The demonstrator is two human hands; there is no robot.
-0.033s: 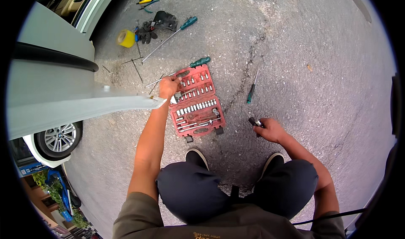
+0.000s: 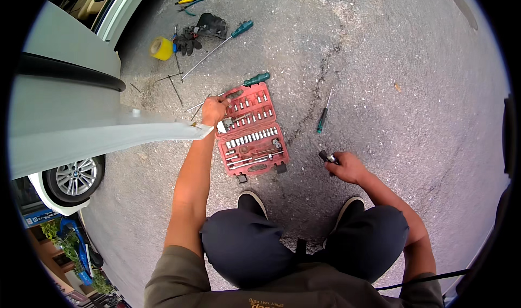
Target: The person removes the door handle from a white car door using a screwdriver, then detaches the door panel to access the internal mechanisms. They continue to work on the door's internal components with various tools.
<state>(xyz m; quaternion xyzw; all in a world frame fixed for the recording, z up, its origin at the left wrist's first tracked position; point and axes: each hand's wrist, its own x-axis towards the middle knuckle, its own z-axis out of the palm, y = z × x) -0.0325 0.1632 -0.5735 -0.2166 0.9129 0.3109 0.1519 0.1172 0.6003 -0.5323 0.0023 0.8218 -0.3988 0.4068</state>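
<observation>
Head cam: L hand [image 2: 215,110] at upper-L edge of open red socket case [image 2: 251,131] on ground [image 2: 391,123], can't tell grip, R hand [image 2: 349,167] gripping dark tool [image 2: 328,157]; lifting L forearm [image 2: 190,183] cld scrape white panel [image 2: 135,139], tugging case cld spill sockets [image 2: 251,139].

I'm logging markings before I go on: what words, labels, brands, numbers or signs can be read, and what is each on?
Shirt: orange lettering, partly cut off by the picture's lower edge; wording not copied here.
Wheel: round hub emblem; brand left unnamed.
Blue sign: pale lettering, too small to read.
Sockets in the red case: any markings too small to read.
Dark tool in the right hand: no legible marking.
</observation>
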